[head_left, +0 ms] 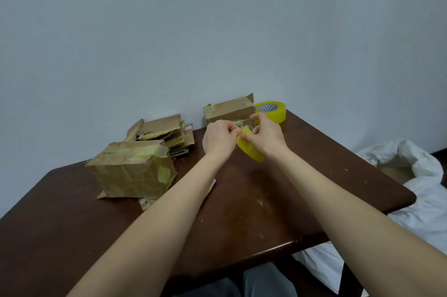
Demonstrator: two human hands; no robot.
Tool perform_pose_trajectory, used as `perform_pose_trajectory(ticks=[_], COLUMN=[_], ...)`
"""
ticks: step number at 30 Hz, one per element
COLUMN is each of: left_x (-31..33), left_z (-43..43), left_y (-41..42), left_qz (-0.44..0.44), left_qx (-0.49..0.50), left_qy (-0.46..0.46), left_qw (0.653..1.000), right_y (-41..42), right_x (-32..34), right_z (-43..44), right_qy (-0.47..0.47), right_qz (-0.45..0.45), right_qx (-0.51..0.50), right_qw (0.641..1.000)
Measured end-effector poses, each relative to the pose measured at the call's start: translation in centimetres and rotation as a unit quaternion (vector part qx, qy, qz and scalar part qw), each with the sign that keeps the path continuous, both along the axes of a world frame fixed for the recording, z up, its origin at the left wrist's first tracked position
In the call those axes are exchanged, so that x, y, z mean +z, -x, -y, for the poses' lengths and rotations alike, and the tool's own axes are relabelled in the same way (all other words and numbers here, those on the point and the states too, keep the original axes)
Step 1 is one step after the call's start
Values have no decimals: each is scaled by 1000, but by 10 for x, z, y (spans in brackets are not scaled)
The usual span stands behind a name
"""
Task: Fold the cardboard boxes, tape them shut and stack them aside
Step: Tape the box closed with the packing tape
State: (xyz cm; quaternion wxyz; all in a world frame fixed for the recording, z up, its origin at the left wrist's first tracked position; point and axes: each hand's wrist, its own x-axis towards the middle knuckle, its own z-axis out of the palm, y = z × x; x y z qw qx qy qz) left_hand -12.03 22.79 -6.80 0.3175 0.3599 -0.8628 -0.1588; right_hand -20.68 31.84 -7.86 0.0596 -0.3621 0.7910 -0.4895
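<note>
Clamped on the yellow roll point(250, 151), my right hand point(264, 138) curls round it while my left hand point(217, 138) pinches at its rim, above the table point(266, 200). The box point(229, 110) stands just behind, one flap up; the taped box point(133, 171) sits well left. If I pull crooked, I judge the tape will stick to itself or tear ragged, or slip back onto the roll.

The front of the far box point(229, 109) is covered by the left hand point(217, 138) and the right hand point(266, 136), whose fingertips are mostly concealed against the held tape roll point(251, 151). The flat cardboard stack point(164, 129) is partly masked by the taped box point(133, 171). The tabletop point(266, 200) and white sack point(423, 200) are cut by the frame's edges. The print inside the far tape roll point(275, 113) cannot be read.
</note>
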Motion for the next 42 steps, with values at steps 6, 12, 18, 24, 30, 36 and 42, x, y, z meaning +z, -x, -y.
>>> perform_pose_trajectory(ticks=[6, 12, 18, 24, 30, 36, 42], left_x=[-9, -19, -6, 0, -3, 12, 31], left_z=[-9, -8, 23, 32, 40, 63, 124], left_y=[0, -15, -62, -98, -135, -163, -207], left_qz=[-7, 27, 57, 37, 6, -73, -67], left_qx=[16, -1, 30, 72, 73, 101, 206], left_qy=[-6, 28, 77, 76, 98, 114, 107], left_qw=[1000, 999, 995, 994, 992, 986, 970], right_y=[-2, -9, -14, -112, -131, -96, -151], right_x=[-3, -11, -28, -17, -38, -22, 38], right_z=[-1, 0, -1, 31, 40, 44, 89], right_qy=[-58, -148, -303, -290, -366, -324, -11], right_qz=[-53, -139, -263, -256, -270, -239, -205], right_qx=[-20, -45, -53, 196, 173, 95, 87], right_qw=[997, 978, 914, 901, 873, 910, 975])
